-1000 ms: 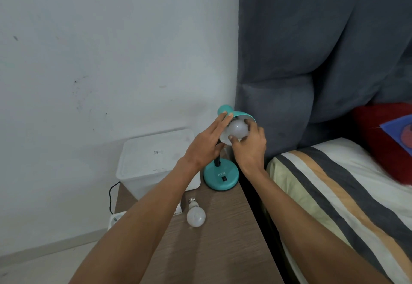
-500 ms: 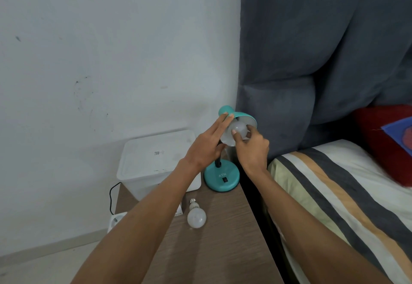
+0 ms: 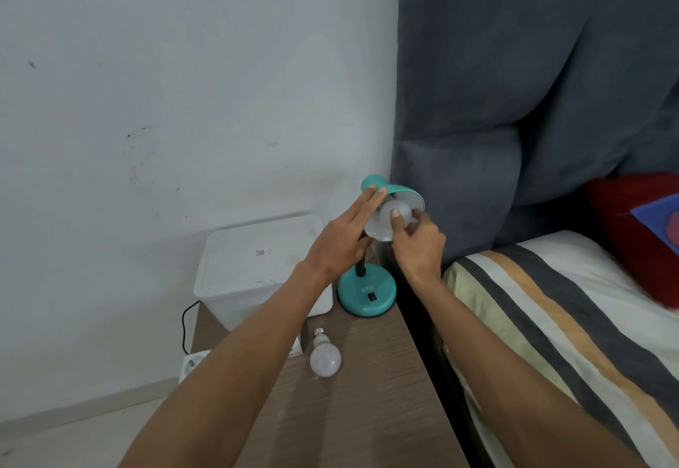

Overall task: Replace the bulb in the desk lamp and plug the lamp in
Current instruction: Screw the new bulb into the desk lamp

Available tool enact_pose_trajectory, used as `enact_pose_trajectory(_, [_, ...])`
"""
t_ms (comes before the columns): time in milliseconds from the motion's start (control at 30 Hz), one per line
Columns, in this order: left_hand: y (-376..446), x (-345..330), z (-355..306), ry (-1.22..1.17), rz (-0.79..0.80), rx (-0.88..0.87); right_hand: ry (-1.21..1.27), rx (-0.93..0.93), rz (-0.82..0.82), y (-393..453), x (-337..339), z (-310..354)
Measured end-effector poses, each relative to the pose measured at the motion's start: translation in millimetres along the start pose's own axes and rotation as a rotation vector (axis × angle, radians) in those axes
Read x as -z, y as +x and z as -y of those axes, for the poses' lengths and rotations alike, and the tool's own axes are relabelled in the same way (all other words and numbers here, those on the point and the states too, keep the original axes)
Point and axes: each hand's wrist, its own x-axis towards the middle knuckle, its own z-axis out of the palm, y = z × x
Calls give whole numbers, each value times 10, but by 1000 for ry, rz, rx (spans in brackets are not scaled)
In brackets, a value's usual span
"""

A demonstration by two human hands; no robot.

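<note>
A teal desk lamp stands at the back right of the wooden bedside table, its round base (image 3: 366, 296) by the table's right edge. My left hand (image 3: 343, 241) holds the teal shade (image 3: 404, 194) from the left, fingers stretched along its rim. Inside the shade sits a white bulb (image 3: 398, 209), gripped by the fingertips of my right hand (image 3: 417, 245). A second white bulb (image 3: 325, 355) lies loose on the table, screw cap pointing away from me.
A white plastic box (image 3: 253, 265) stands left of the lamp against the wall. A black cord (image 3: 183, 328) and a white power strip (image 3: 193, 363) are at the table's left edge. A bed with a striped sheet (image 3: 551, 320) adjoins the table's right.
My right hand's fingers have shifted around the bulb in the shade, the thumb now across its front. The bulb sits deeper in the shade. My left hand stays on the shade.
</note>
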Motion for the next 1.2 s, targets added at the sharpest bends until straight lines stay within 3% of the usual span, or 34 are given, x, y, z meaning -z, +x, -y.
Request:
enact_pose_trajectory(167, [2, -22, 3, 0, -2, -12, -178, 247, 1, -70, 15, 23])
enact_pose_trajectory(333, [-14, 1, -10, 15, 2, -16, -38, -2, -4, -39, 32, 58])
enact_pose_trajectory(567, [-8, -14, -3, 9, 0, -10, -175, 172, 19, -47, 22, 0])
enact_pose_trajectory(767, [-11, -7, 1, 26, -3, -18, 14, -68, -3, -21, -30, 33])
enact_pose_trajectory(867, [-11, -15, 7, 26, 4, -15, -9, 25, -72, -34, -27, 66])
enact_pose_trajectory(967, [-13, -10, 6, 15, 5, -3, -68, 112, -25, -34, -10, 70])
enact_pose_trajectory(1133, [-13, 3, -4, 14, -1, -5, -43, -39, 23, -24, 23, 80])
enact_pose_trajectory(1200, [-12, 0, 3, 16, -1, -7, -72, -21, -6, -53, 20, 98])
